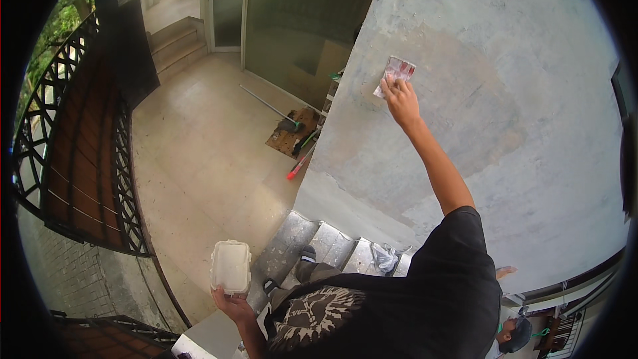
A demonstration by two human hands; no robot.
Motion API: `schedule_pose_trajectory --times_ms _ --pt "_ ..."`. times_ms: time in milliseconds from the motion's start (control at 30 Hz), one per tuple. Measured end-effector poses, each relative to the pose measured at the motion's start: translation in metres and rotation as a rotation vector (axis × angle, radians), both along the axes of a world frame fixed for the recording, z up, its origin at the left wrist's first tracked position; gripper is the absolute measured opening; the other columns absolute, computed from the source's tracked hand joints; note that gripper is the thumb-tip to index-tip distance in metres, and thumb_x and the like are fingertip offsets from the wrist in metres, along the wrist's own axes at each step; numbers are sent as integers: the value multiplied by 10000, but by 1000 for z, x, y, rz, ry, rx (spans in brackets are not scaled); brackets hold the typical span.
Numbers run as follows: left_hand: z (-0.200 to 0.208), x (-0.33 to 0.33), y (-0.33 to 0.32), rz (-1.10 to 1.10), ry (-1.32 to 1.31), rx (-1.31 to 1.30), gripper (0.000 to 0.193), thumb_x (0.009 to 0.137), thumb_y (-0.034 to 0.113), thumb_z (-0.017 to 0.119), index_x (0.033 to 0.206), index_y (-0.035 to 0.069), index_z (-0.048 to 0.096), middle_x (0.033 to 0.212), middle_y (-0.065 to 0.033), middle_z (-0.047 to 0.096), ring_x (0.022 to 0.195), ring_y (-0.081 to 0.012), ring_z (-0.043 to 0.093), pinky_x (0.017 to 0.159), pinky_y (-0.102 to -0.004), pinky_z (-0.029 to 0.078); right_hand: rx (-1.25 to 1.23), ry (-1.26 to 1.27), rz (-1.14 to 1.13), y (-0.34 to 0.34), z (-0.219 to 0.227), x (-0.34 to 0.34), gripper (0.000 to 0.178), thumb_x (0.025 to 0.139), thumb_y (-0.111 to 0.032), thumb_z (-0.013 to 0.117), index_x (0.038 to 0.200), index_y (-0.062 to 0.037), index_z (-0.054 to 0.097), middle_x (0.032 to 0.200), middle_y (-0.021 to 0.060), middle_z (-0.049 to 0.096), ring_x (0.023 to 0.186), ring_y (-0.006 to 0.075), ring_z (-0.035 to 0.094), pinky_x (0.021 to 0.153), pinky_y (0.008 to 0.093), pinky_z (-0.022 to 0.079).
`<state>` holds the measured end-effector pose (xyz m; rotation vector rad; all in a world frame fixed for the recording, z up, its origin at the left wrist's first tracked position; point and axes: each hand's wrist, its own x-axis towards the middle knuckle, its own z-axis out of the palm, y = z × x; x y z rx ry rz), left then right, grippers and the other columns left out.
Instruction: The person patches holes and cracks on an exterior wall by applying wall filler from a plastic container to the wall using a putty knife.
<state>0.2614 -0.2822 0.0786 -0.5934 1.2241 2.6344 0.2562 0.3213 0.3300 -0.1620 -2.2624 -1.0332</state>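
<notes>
My right hand (401, 98) is raised at the end of an outstretched arm, fingers closed on a flat rectangular putty spreader (399, 68), whitish with red patches. The spreader lies against the grey-white plastered wall (531, 46), beside a large browner patch (458, 86). Low on the left, my left hand (229, 302) grips a white plastic tub (231, 267) by its near edge, holding it up and level. Pale, smooth matter shows inside the tub. Some fingers under it are hidden.
Tiled steps (329, 246) run below me, with a crumpled plastic bag (385, 258) on one. A broom (286, 123) and a red-ended tool (292, 174) lie by a stained board (282, 141). A metal railing (80, 159) stands left. Another person in a cap (517, 336) is lower right.
</notes>
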Motion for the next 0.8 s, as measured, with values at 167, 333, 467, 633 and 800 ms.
schedule_pose_trajectory --times_ms 167,333,467,633,800 --pt "-4 2 -1 3 21 17 631 860 415 581 1361 56 444 1351 -202 509 1190 -380 559 894 -531 523 -112 14 176 -32 7 1 365 789 -45 610 1150 -21 656 1105 118 690 933 245 608 821 357 472" --pt "-4 -2 -5 31 5 -22 627 838 351 573 1376 72 411 1333 -212 480 1183 -405 552 882 -532 541 16 304 313 -59 95 -4 376 786 3 629 1158 -51 652 1046 104 692 931 256 625 792 373 472" --pt "-13 -8 -4 -14 41 -32 635 861 409 581 1376 69 431 1362 -206 493 1201 -378 546 903 -517 516 136 296 127 -16 116 -2 359 788 -67 607 1145 -42 644 1135 101 665 964 236 609 829 354 466" --pt "-12 -12 4 -16 24 70 605 847 354 574 1371 83 441 1357 -199 481 1192 -387 548 878 -537 532 35 -72 95 3 17 3 331 800 -89 590 1119 -24 648 1061 103 683 952 214 591 827 358 464" --pt "-7 -12 5 -26 29 45 594 853 344 563 1373 86 441 1342 -197 500 1180 -387 558 867 -536 536 60 60 264 -48 56 -11 326 794 -78 598 1113 -41 652 1048 81 677 880 213 605 820 351 461"
